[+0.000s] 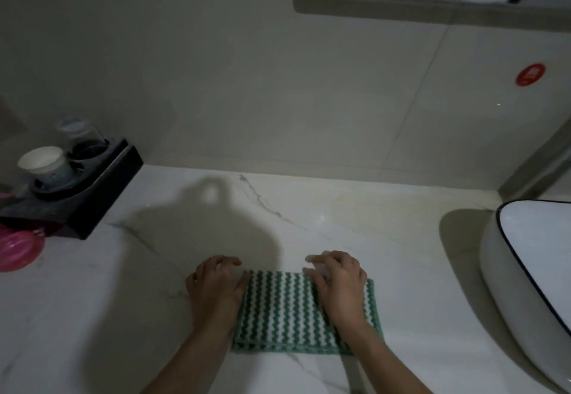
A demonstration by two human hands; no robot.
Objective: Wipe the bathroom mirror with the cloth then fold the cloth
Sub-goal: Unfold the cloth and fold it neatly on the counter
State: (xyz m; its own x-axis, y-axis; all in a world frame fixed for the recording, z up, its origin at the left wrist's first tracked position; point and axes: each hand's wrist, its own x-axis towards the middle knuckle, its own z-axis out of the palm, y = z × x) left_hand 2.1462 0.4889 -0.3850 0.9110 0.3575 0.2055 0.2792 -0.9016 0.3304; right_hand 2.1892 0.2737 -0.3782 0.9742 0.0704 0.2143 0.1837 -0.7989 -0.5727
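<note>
A green and white striped cloth [282, 313] lies folded flat on the white marble counter [370, 239] near its front edge. My left hand [216, 285] rests at the cloth's left edge, its thumb touching the far left corner and its fingers loosely curled on the counter. My right hand [338, 282] lies on the cloth's right part, fingers bent over the far edge. Whether the fingers pinch the cloth cannot be told. The mirror's lower frame [432, 4] shows at the top right.
A black tray [92, 205] with a paper cup [46, 165] and a glass stands at the back left. A pink round object [18, 251] lies by it. A white basin [531, 270] sits at the right. A red sticker [530, 74] is on the wall.
</note>
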